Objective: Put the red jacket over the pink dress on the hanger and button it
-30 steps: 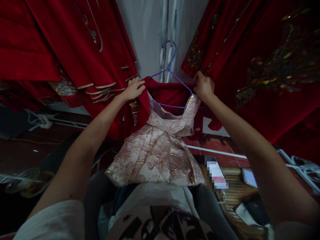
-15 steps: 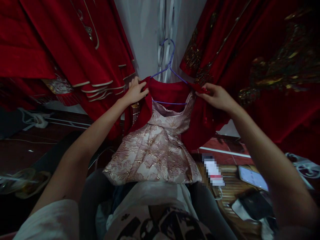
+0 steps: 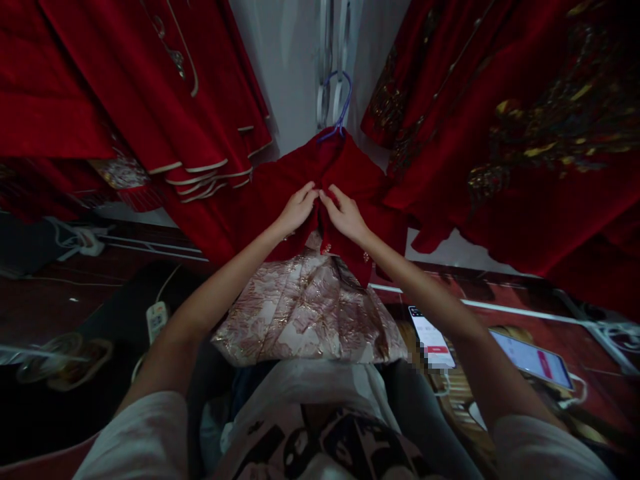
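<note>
A small red cape point(image 3: 367, 177) hangs from a purple hanger point(image 3: 347, 100), over a pale pink brocade dress point(image 3: 305, 310) with a shiny floral pattern. Its two front edges come together at the neck, covering the dress's bodice. At that closing, my left hand point(image 3: 299, 210) pinches the left edge and my right hand point(image 3: 345, 217) pinches the right edge. The fingertips of both hands almost meet; any fastener between them is too small to make out. The dress's skirt spreads down toward my lap.
Red garments with pale trim point(image 3: 210, 127) hang on the left, and red garments with gold embroidery point(image 3: 550, 127) on the right. A white phone point(image 3: 434, 340) and another phone point(image 3: 533, 360) lie at right. A power strip point(image 3: 157, 320) lies at left.
Both hands have moved inward from the shoulders, drawing the cape's front edges together over the bodice and the hanger's lower part. The cape was spread open before.
</note>
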`<state>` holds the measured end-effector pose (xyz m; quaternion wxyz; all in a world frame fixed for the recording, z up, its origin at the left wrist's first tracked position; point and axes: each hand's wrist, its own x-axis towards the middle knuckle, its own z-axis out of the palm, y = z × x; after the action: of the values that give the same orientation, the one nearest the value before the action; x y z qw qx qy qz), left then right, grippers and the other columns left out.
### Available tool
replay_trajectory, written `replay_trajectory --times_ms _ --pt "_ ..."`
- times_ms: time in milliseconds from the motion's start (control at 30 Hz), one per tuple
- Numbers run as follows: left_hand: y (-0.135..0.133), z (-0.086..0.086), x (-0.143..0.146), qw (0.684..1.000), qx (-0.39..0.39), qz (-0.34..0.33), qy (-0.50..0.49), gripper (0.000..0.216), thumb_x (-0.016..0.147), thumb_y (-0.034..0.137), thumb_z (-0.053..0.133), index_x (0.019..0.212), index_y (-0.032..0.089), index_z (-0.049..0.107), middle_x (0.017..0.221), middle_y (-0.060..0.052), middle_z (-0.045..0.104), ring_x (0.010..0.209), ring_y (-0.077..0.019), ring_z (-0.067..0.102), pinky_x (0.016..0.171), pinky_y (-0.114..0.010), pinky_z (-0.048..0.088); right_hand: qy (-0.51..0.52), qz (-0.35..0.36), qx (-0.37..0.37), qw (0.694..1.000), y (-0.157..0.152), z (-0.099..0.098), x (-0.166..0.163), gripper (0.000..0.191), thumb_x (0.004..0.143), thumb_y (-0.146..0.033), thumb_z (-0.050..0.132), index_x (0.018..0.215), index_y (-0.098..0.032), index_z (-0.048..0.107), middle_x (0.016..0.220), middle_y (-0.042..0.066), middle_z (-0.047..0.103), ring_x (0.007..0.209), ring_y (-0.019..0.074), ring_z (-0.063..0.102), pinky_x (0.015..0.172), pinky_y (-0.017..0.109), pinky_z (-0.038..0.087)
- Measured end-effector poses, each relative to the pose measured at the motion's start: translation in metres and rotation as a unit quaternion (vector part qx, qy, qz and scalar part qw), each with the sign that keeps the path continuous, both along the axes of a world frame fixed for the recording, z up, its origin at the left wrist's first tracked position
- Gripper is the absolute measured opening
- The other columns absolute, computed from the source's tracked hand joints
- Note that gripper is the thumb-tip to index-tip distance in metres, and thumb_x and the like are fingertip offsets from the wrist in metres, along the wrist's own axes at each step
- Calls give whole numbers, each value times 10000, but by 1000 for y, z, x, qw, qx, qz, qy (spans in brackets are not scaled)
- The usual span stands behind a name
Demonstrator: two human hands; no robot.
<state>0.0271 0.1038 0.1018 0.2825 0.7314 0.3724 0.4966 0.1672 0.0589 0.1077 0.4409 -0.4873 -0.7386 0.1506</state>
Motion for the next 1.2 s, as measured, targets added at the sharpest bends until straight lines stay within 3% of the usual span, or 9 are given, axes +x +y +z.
replay_trajectory --times_ms 200,367,467,600,867,1200 --pt "-18 -21 13 986 -21 65 -150 273 896 483 505 799 229 534 808 -21 628 874 -167 633 834 -302 496 54 -28 4 998 -11 -25 -4 396 940 -575 330 1133 -268 491 952 68 629 913 263 625 882 445 484" --pt "-37 -34 24 975 -33 40 -217 275 807 441 657 957 237 550 885 -43 659 864 -158 659 798 -291 523 153 -26 52 987 -22 -43 -13 443 936 -523 382 1298 -282 303 1151 107 588 1054 261 607 924 459 487" --pt "-48 -41 27 966 -13 46 -255 323 794 383 687 1052 256 540 971 -58 671 921 -152 667 849 -294 525 170 -31 67 983 -28 -47 -14 390 947 -516 363 1268 -296 345 1200 104 568 1108 238 583 947 425 486" --pt "-53 -48 27 958 -23 59 -279 240 792 369 687 960 236 579 977 -64 682 938 -156 669 874 -312 530 188 -22 74 979 -29 -46 -10 332 973 -503 302 1195 -290 428 1223 91 568 1124 211 574 977 383 472" --pt "-51 -48 18 960 -31 35 -277 214 724 273 743 913 235 651 973 -56 708 910 -164 682 893 -341 545 206 16 29 978 -20 -41 -2 339 918 -546 441 1146 -296 445 1148 77 598 1040 219 606 865 380 526" --pt "-49 -40 15 967 -17 29 -252 236 705 303 752 896 174 701 896 -62 739 813 -147 695 802 -304 576 258 11 89 962 -13 -40 -5 264 872 -467 578 975 -236 504 990 35 648 854 145 651 716 268 533"
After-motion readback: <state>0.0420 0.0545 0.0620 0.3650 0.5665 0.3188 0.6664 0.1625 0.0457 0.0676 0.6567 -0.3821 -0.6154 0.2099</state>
